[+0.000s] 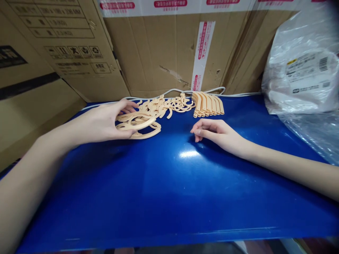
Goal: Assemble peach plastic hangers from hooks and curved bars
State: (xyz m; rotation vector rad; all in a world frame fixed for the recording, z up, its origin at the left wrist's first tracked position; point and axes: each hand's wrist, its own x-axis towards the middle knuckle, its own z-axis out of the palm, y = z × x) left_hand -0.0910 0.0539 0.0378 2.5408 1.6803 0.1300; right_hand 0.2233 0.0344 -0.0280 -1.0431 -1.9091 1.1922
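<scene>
L hand [107, 121] was spread wide round the beige oval rings [145, 124] at the L end of the row, thumb along the near side, fingers over the far side, prob. bc the rings were loose & stacked, so one rim alone wouldn't have kept them tog. Looked like it had hold of them, but couldn't tell how firm, or if they were all off the blue table [159, 197]. R hand [215, 132] hung just in front of the long bent pcs [209, 104], apart from them, fingers curled in & thumb close to forefinger: narrow grip, nothing visible in it. Those pcs lay side by side, bends matching, prob. so they'd nest & take less room. Small curved pcs [156, 107] sat in a loose heap betw. the two, no order I could see. All of it was at the far edge, near the white cable [221, 87] & cardboard boxes [159, 53], which maybe served as a backstop; plastic bag [299, 81] was off to the R.
</scene>
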